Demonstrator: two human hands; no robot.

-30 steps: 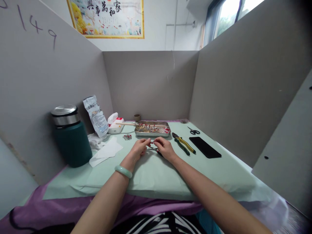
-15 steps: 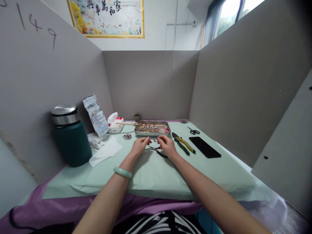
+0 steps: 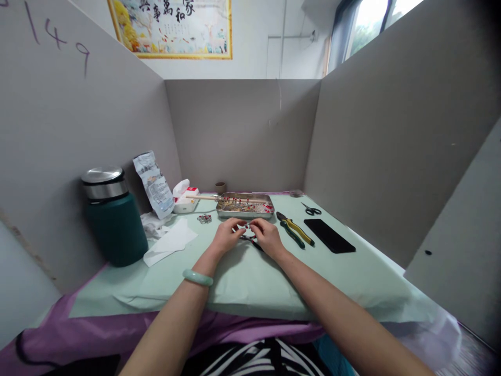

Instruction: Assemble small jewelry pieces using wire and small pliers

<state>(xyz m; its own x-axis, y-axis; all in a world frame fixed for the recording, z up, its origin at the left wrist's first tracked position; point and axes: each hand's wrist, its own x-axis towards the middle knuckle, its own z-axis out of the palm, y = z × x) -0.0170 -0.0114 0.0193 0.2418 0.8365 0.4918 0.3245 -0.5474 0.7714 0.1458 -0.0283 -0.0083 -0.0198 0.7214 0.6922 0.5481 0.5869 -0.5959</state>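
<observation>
My left hand (image 3: 226, 236), below a pale green bangle (image 3: 198, 277) on the wrist, is closed with fingertips pinched at the middle of the table. Facing it, my right hand (image 3: 268, 237) is pinched too. Between the fingertips is a small strand with red beads (image 3: 247, 226); its ends are hidden by the fingers. Under the hands lie small pliers (image 3: 255, 243) with dark, partly red handles, mostly covered by the right hand. Just beyond stands a metal tray (image 3: 245, 214) holding red beads and gold-coloured bits, with a wooden stick (image 3: 201, 198) across it.
Larger pliers (image 3: 297, 230) with green and yellow handles, scissors (image 3: 312, 210) and a black phone (image 3: 329, 236) lie right. Left are a beaded silvery heap (image 3: 204, 219), white paper (image 3: 171, 243), tissues (image 3: 186, 199), a pouch (image 3: 154, 184) and a green flask (image 3: 114, 224). Grey partitions (image 3: 242, 136) surround the table.
My fingertips have curled in closer around the small beaded strand. My right hand has shifted slightly left and covers more of the small pliers.
</observation>
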